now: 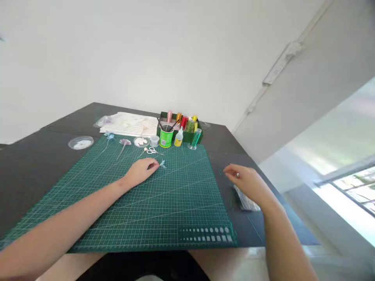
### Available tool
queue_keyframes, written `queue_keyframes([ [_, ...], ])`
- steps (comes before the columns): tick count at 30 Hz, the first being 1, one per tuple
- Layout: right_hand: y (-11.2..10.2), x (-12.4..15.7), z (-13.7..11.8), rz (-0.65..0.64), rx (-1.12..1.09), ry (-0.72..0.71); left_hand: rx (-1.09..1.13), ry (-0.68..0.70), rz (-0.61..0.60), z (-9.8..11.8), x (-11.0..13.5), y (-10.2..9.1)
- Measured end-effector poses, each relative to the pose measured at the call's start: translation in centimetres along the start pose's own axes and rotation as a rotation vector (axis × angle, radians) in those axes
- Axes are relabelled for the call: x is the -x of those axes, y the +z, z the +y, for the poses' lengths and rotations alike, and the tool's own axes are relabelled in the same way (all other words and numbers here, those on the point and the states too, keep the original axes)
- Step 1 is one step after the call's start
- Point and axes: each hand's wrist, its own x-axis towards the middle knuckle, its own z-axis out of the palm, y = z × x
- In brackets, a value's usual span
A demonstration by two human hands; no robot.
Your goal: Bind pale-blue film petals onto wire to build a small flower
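My left hand (142,171) rests on the green cutting mat (125,210), fingers pinched on a small pale blue flower piece (162,165) at its fingertips. My right hand (247,182) hovers over the dark table (29,160) just past the mat's right edge, fingers curled, a ring on one finger. Whether it holds anything I cannot make out. Beneath it lies a small clear packet (247,202). Small scissors (152,150) lie a little beyond my left hand.
At the mat's far edge stand a green cup of brushes (166,137), a yellow glue bottle (178,138), a green glitter tube (195,139) and a green box of tubes (187,124). Wired flowers (125,143), small dishes (81,143) and paper sheets (131,123) lie left of them.
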Motion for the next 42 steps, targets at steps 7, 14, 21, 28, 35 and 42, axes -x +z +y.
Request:
queue_keyframes([
  [7, 3.8, 7.0, 3.7, -0.059, -0.019, 0.054, 0.017, 0.024, -0.034, 0.0, -0.2, 0.1],
  [14, 6.2, 11.0, 2.1, -0.255, -0.118, 0.129, 0.024, 0.008, -0.053, 0.2, -0.5, 0.3],
  [21, 7.6, 12.6, 2.2, -0.21, -0.15, 0.185, 0.017, 0.002, -0.047, 0.3, -0.6, 0.5],
  [28, 7.7, 11.4, 2.7, -0.205, -0.12, 0.111, 0.022, -0.009, -0.055, 0.3, -0.6, 0.5],
  [35, 4.4, 3.7, 1.4, -0.053, -0.218, -0.012, 0.052, 0.014, -0.052, 0.1, -0.7, 0.6],
  [42, 4.4, -6.3, -4.8, -0.308, -0.986, 0.074, 0.216, -0.042, -0.011, 0.0, -0.4, 0.6],
])
